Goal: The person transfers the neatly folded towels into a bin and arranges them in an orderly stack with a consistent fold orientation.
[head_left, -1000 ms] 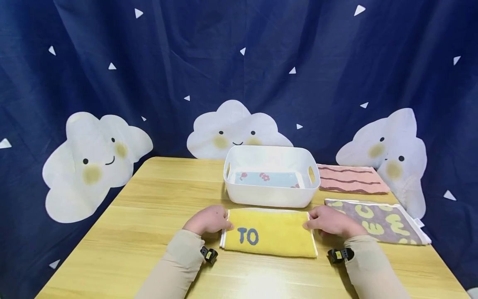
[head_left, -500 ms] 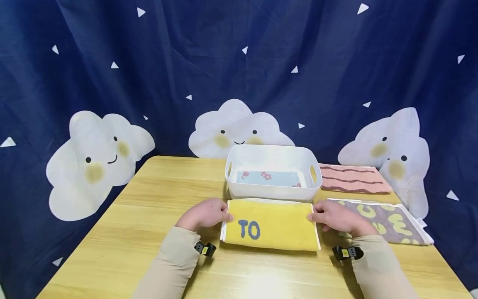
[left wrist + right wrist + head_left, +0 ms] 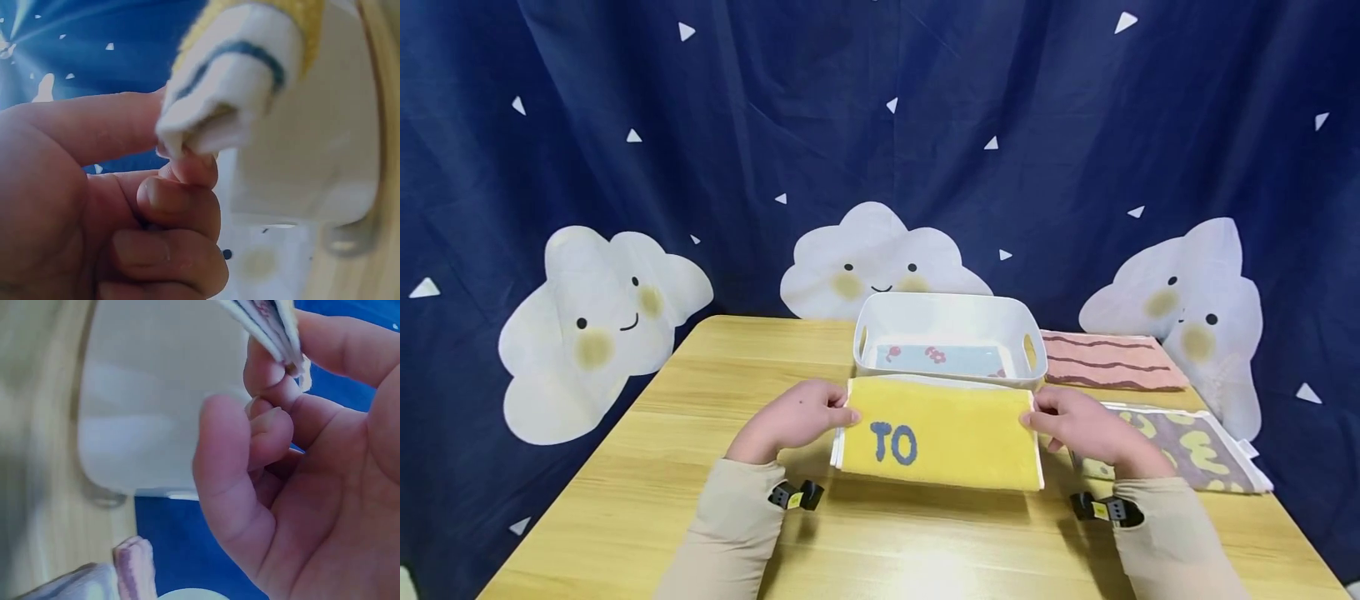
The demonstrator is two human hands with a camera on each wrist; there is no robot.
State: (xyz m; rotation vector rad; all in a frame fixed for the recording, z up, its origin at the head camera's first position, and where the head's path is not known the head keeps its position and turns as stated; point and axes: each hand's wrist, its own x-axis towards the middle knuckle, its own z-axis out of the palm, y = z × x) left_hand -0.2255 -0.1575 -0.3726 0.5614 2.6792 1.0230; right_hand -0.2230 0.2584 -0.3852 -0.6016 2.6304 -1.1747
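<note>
A folded yellow towel (image 3: 955,433) with blue letters "TO" hangs between both hands, lifted off the table in front of the white basket. My left hand (image 3: 797,417) pinches its left edge between thumb and fingers. In the left wrist view the towel's folded white layers (image 3: 231,81) show at the fingertips. At the other end my right hand (image 3: 1086,423) pinches the right edge, and the right wrist view shows the layered edge (image 3: 269,328) in its grip. Just behind the towel stands the white basket (image 3: 951,312), its lower front hidden. A light blue towel with pink flowers (image 3: 951,360) lies inside it.
On the right of the wooden table (image 3: 700,417), a folded pink towel with dark wavy stripes (image 3: 1112,361) lies beside the basket. Nearer lies a folded grey towel with yellow letters (image 3: 1198,450), partly behind the right hand. A dark blue curtain (image 3: 737,125) hangs behind the table.
Both hands have raised the yellow towel from the tabletop and brought it toward the basket. It now overlaps the basket's front in the head view.
</note>
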